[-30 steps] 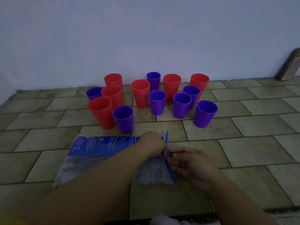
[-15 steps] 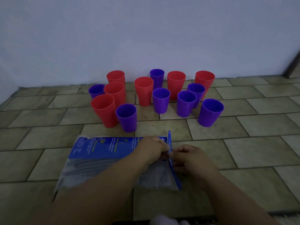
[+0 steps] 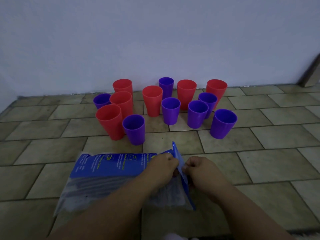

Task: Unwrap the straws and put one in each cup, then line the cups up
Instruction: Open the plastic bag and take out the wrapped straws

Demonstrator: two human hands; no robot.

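You've got the bag (image 3: 107,170) flat on the tiled floor (image 3: 259,141), right in front of you, straws (image 3: 103,187) dark inside its clear half. Left hand (image 3: 162,168) pinches the blue end flap, and right hand (image 3: 202,172) pinches it from the other side, each grip curled tight on the plastic. Beyond, red and purple cups (image 3: 171,111) stand upright, loosely clustered near the wall (image 3: 155,40).

A bag of straws (image 3: 107,170) lies flat, near and a bit left. It is blue on top and see-through below, and its right end sticks up. Six red cups (image 3: 152,100) and seven purple cups (image 3: 223,122) stand upright, bunched far back.
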